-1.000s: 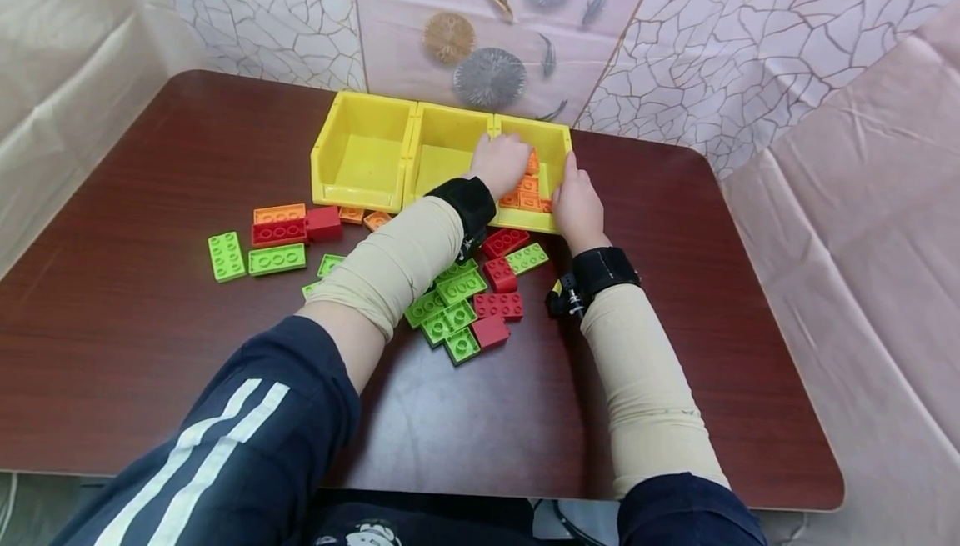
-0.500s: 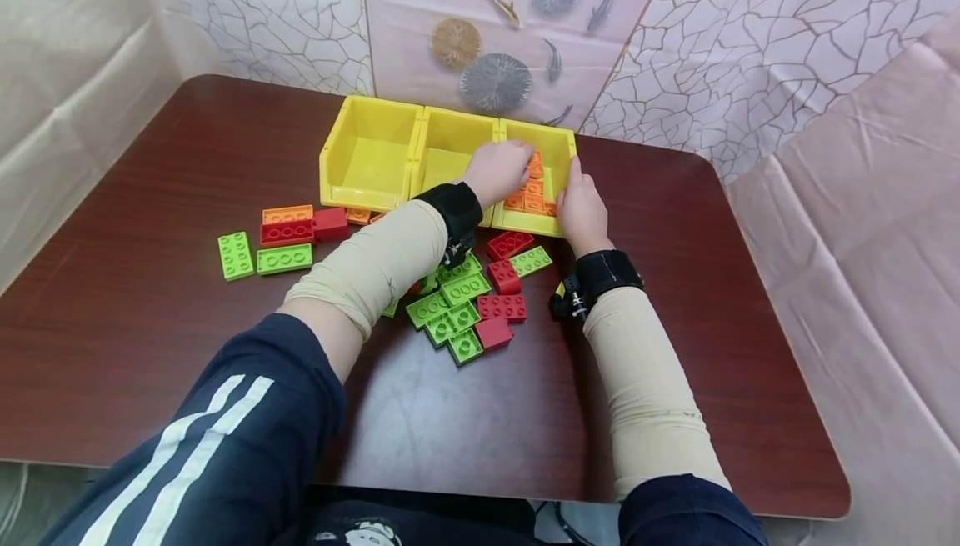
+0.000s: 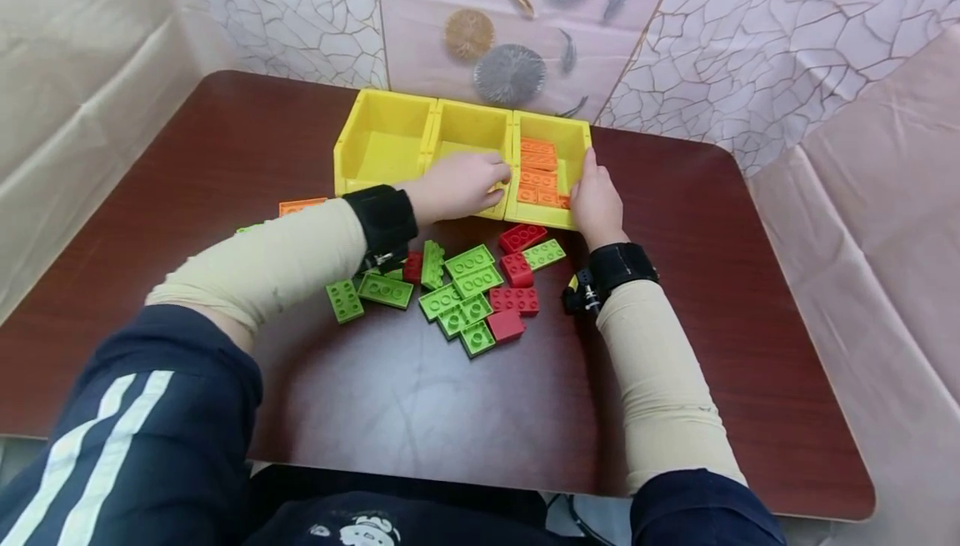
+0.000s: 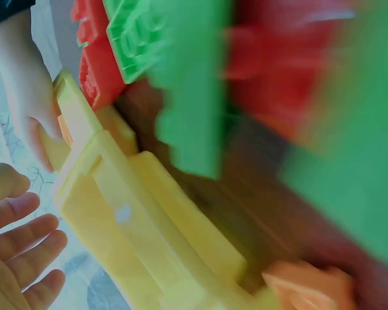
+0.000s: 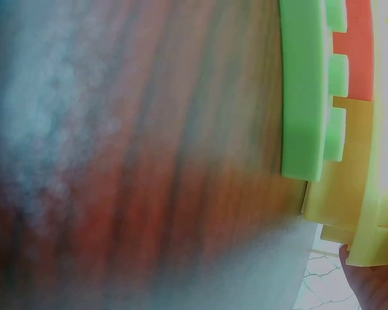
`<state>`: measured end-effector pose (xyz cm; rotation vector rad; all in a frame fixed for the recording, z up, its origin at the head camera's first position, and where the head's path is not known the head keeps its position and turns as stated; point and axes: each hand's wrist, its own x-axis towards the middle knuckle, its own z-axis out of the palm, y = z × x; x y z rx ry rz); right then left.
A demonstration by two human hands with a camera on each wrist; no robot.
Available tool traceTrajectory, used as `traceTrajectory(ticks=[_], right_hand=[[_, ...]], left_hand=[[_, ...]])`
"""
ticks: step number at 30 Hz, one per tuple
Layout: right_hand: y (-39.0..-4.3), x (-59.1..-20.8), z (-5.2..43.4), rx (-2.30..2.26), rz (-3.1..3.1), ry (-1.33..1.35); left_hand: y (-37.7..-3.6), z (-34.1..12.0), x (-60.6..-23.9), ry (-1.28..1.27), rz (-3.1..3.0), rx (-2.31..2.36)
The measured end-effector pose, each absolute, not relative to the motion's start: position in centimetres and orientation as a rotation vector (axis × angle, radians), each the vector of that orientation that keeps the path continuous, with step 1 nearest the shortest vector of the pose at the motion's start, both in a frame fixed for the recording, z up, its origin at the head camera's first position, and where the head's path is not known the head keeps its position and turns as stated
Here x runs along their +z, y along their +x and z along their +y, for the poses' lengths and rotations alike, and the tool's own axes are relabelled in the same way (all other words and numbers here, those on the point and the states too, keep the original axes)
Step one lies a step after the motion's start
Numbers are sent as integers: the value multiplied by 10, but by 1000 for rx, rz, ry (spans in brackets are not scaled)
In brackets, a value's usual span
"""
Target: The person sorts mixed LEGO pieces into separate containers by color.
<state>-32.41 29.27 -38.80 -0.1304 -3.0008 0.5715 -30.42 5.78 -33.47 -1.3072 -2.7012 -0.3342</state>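
Observation:
Three yellow bins stand side by side at the back of the table. Several orange toy bricks (image 3: pixel 537 177) lie stacked in rows inside the right bin (image 3: pixel 551 217). My left hand (image 3: pixel 459 186) is over the middle bin (image 3: pixel 472 125), beside the right one; its fingers are relaxed and hold nothing, as the left wrist view shows. My right hand (image 3: pixel 598 204) grips the right side wall of the right bin, its index finger stretched along the wall. In the right wrist view, a green brick (image 5: pixel 304 97) stands close before the bin's front.
Green bricks (image 3: pixel 453 303) and red bricks (image 3: pixel 513 300) lie loose on the table before the bins. An orange brick (image 3: pixel 302 206) shows behind my left forearm, which hides others. The left bin (image 3: pixel 386 133) stands at the far end of the row.
My left hand has come out of the right bin and moved left over the middle one, uncovering the orange bricks. My right hand stays at the right bin's wall.

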Motion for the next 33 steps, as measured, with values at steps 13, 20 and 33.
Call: traceTrajectory(ticks=[13,20,33], right_hand=[[-321,-384,291,561,-3019,-126],[-321,-384,291,558,-3011,-119],[-321,-385,289,564,-3013,-126]], left_hand=[[-279,-46,-343,-1145,-2821,-271],[-275,-79,-355,-1013,-2898,-179],[-263,-78,-380,-1163,-2796,13]])
